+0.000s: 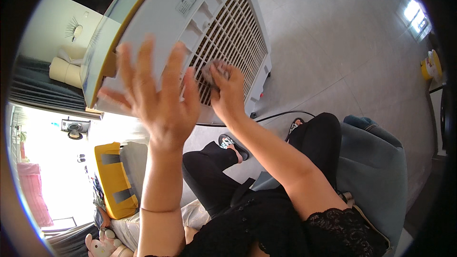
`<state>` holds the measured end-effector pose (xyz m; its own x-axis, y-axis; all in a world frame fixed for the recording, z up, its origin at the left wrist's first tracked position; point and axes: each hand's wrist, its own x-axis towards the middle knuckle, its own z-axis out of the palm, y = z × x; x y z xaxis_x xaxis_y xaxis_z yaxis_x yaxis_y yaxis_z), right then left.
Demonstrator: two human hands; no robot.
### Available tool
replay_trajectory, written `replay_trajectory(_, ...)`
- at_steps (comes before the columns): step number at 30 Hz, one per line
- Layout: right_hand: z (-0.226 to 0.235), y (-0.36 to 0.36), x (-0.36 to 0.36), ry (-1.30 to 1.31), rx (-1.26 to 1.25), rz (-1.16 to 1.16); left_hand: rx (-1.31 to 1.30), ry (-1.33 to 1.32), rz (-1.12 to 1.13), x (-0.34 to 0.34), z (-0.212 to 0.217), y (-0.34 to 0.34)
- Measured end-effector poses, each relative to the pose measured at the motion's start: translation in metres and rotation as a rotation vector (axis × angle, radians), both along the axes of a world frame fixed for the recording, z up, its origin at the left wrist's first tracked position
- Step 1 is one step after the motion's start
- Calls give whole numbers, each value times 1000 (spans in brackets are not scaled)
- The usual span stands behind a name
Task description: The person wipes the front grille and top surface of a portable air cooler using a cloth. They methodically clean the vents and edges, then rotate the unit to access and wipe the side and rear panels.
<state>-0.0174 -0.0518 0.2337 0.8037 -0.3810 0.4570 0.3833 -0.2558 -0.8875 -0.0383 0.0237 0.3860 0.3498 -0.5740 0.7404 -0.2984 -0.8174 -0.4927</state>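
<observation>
Here, a white air cooler (pixel 200 24) with a yellow trim band stands on the grey tiled floor (pixel 333 43), its long axis running from the lower right, where its base meets the floor, up toward the upper left of the view. Its slatted grille (pixel 238 47) faces the person. The right hand (pixel 228 93) is closed on a small grey cloth (pixel 212 70), pressed against the grille's lower slats. The left hand (pixel 159 93) is raised just in front of the cooler's panel, all 5 fingers spread apart, holding nothing. A black cable (pixel 281 114) lies on the floor beside the base.
</observation>
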Motion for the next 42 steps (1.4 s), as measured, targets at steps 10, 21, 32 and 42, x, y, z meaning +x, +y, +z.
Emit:
replay_trajectory(10,-43,-26,12,109,21,22,156,-9,281,61,37,-11)
replay_trajectory(21,-55,-72,68,116,9,68,104,-86,138,90,30,24)
replay_trajectory(32,-56,-112,29,168,3,142,-2,293,-306,52,-65,22)
replay_trajectory(42,-7,-220,-50,296,682,108,-277,1490,80,-1,-296,-31)
